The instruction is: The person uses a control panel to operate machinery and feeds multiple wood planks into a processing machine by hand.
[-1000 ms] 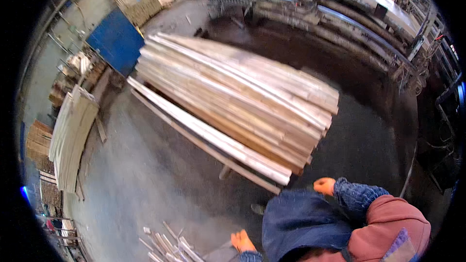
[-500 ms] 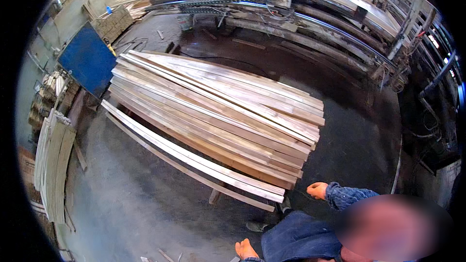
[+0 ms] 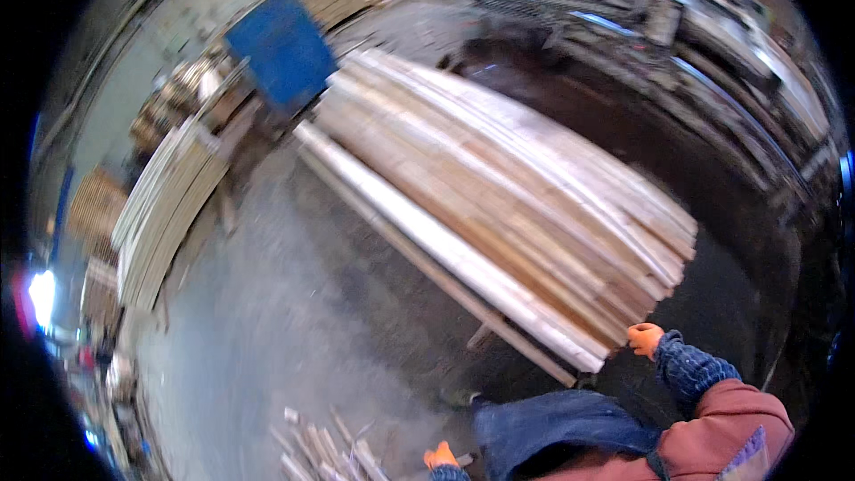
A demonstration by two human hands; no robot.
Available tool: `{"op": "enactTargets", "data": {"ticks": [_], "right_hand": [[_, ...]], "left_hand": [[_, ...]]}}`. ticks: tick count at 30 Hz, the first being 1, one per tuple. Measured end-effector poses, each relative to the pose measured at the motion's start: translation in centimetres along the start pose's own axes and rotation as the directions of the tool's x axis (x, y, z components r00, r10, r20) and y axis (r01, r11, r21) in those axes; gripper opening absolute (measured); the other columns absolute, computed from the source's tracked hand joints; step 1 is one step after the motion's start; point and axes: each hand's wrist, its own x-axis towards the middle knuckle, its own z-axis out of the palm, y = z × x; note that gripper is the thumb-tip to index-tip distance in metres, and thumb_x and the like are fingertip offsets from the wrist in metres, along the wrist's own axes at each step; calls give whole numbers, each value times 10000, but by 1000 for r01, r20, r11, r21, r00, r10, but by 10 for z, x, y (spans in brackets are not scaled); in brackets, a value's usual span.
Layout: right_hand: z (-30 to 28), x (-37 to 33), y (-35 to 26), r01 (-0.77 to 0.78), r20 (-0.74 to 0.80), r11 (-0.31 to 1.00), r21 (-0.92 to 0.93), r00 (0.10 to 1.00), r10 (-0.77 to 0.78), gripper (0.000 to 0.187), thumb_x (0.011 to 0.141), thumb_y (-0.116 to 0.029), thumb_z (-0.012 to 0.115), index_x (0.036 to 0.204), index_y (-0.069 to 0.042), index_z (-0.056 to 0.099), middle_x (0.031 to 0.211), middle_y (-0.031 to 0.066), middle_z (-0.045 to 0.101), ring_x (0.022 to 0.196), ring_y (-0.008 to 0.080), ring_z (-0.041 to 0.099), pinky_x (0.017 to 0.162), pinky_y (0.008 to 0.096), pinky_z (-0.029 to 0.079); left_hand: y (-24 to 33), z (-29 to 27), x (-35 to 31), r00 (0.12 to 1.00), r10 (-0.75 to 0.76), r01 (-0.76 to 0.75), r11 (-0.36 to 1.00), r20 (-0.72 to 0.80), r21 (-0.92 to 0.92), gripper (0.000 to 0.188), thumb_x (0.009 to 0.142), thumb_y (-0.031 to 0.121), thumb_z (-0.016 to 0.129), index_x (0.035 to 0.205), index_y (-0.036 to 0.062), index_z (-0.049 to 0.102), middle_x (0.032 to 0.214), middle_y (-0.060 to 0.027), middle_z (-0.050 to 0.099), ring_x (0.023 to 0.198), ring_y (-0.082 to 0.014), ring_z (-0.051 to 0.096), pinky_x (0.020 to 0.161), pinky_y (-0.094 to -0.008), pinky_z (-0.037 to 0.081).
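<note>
My right hand [image 3: 645,339], in an orange glove, has its fingers curled in beside the near right corner of a layer of long wooden boards [image 3: 499,200]. Blur hides whether it touches a board end or holds anything. My left hand [image 3: 440,456], gloved the same way, is low at the bottom edge, next to a short bit of wood [image 3: 464,460]. Its fingers are smeared by motion. Along the layer's near left side, set a little apart, run a pale board [image 3: 445,245] and a thinner strip [image 3: 427,265].
Several loose wood offcuts [image 3: 325,454] lie at the lower left. A stack of boards [image 3: 174,214] stands on the left, behind it a blue panel [image 3: 280,49]. Long machinery with metal rails [image 3: 712,89] runs across the far right. A support [image 3: 481,336] juts out under the boards.
My view has swung left, so the boards appear farther right and the offcuts show more. My right hand is now closer to the board ends. The left hand stays low.
</note>
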Motion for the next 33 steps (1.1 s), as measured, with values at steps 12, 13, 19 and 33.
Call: {"op": "enactTargets", "data": {"ticks": [12, 13, 19, 33], "right_hand": [[477, -82, -74, 315, 240, 774, -549, 947, -214, 438, 956, -317, 692, 1313, -63, 682, 1100, 71, 721, 905, 153, 663, 811, 323, 549], [487, -77, -77, 310, 219, 763, -567, 950, -223, 440, 953, -326, 694, 1307, -66, 687, 1100, 74, 726, 912, 154, 664, 814, 324, 549], [474, -14, -66, 161, -24, 707, -688, 969, -244, 466, 945, -308, 692, 1324, -38, 655, 1052, 75, 722, 890, 170, 676, 740, 315, 564], [558, 238, -293, 490, 446, 71, -869, 837, -317, 156, 1010, -264, 488, 941, -147, 565, 821, 38, 588, 840, 254, 590, 748, 463, 439]], "left_hand": [[-169, -188, 104, 977, -175, 195, 965, -122, 176, 291, 929, 189, 641, 1217, 172, 680, 1118, -226, 735, 1118, -396, 690, 1000, -473, 494], [-175, -195, 116, 996, -75, 84, 923, -40, 376, 297, 932, 192, 636, 1226, 184, 678, 1144, -224, 732, 1139, -399, 684, 1012, -475, 492], [-143, -215, 170, 994, -52, 29, 974, 98, 225, 498, 856, 213, 702, 1347, 196, 622, 1166, -212, 726, 1167, -383, 673, 1010, -496, 506], [28, -536, 584, 991, -17, -130, -356, -133, -925, 393, 1041, 449, 482, 1101, 68, 557, 987, -110, 562, 909, -237, 497, 911, -439, 417]]}}
